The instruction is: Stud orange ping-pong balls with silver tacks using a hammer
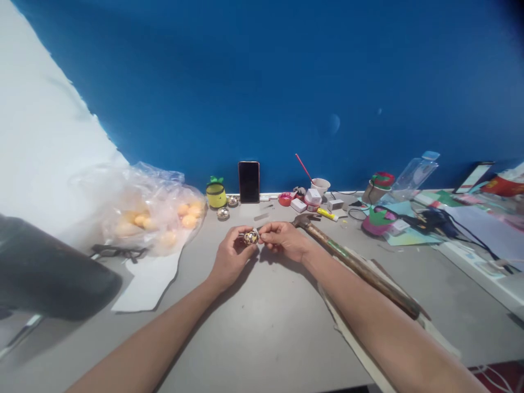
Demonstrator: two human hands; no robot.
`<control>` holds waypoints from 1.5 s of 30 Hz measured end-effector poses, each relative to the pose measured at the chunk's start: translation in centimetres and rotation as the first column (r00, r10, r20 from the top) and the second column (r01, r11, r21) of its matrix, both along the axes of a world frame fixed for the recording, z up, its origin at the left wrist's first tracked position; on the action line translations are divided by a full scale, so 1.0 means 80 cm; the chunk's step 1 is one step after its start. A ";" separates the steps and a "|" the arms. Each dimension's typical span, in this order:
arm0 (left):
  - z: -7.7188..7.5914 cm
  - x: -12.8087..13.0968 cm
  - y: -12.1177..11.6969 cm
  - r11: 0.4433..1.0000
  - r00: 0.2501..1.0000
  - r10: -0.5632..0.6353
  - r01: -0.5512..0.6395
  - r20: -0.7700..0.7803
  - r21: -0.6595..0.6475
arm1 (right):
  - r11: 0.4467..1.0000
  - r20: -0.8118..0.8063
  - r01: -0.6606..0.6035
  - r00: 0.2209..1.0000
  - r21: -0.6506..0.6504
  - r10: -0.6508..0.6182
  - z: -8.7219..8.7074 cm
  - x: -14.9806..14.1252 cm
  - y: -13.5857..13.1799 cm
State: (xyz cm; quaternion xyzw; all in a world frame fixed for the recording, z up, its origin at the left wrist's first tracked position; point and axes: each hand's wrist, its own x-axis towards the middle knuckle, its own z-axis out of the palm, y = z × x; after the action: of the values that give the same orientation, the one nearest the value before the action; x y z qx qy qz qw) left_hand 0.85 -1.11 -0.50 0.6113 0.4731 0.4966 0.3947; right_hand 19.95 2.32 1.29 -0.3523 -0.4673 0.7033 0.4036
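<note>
1. Left hand (231, 256): one, with thumb and fingers closed in a narrow grip around one patterned ball (251, 237), gold, dark and silvery in colour.
2. Right hand (284, 240): one, fingertips drawn together at the right side of the patterned ball; whether they pinch a small part of it cannot be told.
3. Patterned ball: held over the middle of the table (262, 327), between the two hands.
4. Beyond the hands, toward the far edge of the table: two shiny balls (223, 213), beside one yellow pot (216, 195) with a green top.
5. At the far edge: one phone (249, 182), upright, screen dark.
6. Right of the phone, near the far edge: one white cup (320, 187) with one red stick (303, 167) leaning in it; at least three small boxes (298, 205); one yellow tube (327, 214).
7. Right of the hands: one hammer (368, 267), lying aslant, partly behind the right forearm.
8. Far right corner: one clear bottle (415, 174), tilted, among papers and cables.
9. Left side: one clear bag (147, 207) of orange round items, number not countable; one pair of glasses (118, 252); one dark cylinder (53, 267) at the left edge.
</note>
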 end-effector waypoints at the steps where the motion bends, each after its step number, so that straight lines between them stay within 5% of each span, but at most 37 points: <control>1: -0.001 0.000 0.000 1.000 1.000 -0.001 0.002 -0.018 0.015 | 1.000 0.003 0.003 1.000 -0.003 -0.003 0.000 -0.001 0.000; 31: -0.002 -0.001 -0.002 0.984 0.987 -0.022 0.050 -0.160 0.174 | 0.997 0.166 -0.014 0.986 0.072 0.002 -0.008 0.000 0.002; 41: 0.005 0.001 -0.004 0.982 0.989 -0.109 0.123 0.102 -0.142 | 0.998 0.084 -0.042 0.996 0.036 0.039 -0.007 0.004 0.004; 45: 0.012 0.003 -0.007 0.974 0.970 -0.134 0.167 0.203 -0.156 | 0.998 0.065 -0.052 0.997 0.031 0.050 -0.005 0.005 0.003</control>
State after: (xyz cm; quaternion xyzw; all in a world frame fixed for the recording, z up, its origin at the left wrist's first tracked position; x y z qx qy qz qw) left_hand 1.11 -1.65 0.45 0.5585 0.4262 0.4791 0.5262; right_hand 20.39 2.57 0.87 -0.3562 -0.5003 0.6939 0.3760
